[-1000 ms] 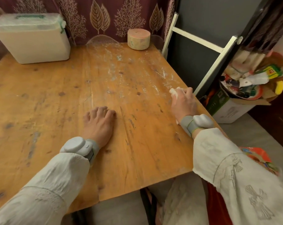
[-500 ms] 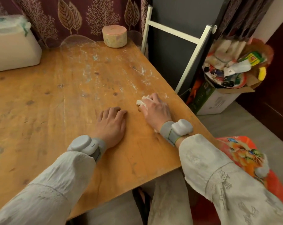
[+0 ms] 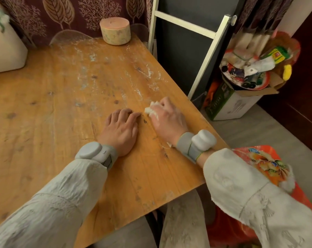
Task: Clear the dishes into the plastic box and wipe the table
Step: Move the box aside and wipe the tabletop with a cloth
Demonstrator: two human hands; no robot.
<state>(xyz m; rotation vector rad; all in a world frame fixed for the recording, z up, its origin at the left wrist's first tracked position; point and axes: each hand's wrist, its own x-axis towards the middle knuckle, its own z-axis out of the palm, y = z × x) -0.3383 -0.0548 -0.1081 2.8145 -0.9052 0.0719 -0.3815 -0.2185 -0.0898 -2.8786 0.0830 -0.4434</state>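
Observation:
My right hand (image 3: pixel 166 119) presses a crumpled white tissue (image 3: pixel 151 109) onto the wooden table (image 3: pixel 62 108) near its right edge; the wad pokes out past the fingertips. My left hand (image 3: pixel 122 130) lies flat on the wood right beside it, fingers together, holding nothing. The white plastic box (image 3: pixel 6 49) with its clear lid stands at the far left corner, mostly cut off by the frame. Whitish smears streak the tabletop beyond my hands. No dishes are in view.
A round pinkish tin (image 3: pixel 115 30) stands at the table's far edge by the patterned curtain. Right of the table are a white frame (image 3: pixel 209 52), a cardboard box (image 3: pixel 232 102) overflowing with clutter, and an orange printed bag (image 3: pixel 269 165) on the floor.
My right hand has slid the tissue from the table's right edge inward to beside my left hand. The view has turned right, pushing the plastic box towards the left border.

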